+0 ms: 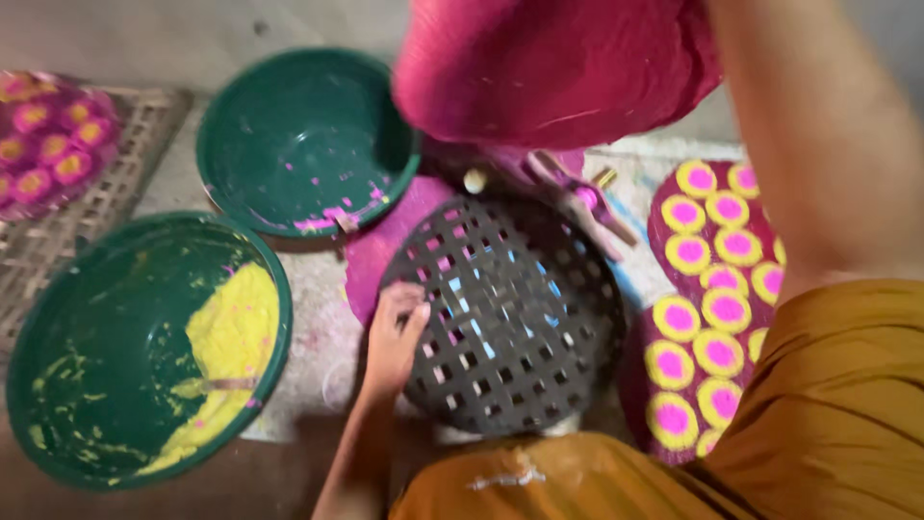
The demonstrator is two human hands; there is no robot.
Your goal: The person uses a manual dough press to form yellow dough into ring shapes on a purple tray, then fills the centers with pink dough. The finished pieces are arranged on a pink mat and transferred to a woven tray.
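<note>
Head view — left hand (393,337) on woven lattice basket (515,313) — round, dark.

two green bowls (306,135), one dark lattice basket (510,318), one magenta disc (549,67)

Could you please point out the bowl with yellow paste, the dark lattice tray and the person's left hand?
bowl with yellow paste (58,347): head view, bare green inner wall.
dark lattice tray (520,318): head view, centre of lattice.
left hand (393,337): head view, back of hand.

Green bowl w/ yellow paste (144,351) at 9 o'clock; green bowl w/ pink smears (303,140) at 11; yellow-pink dotted discs (717,289) at 3; woven mat (58,221) far left.
</note>
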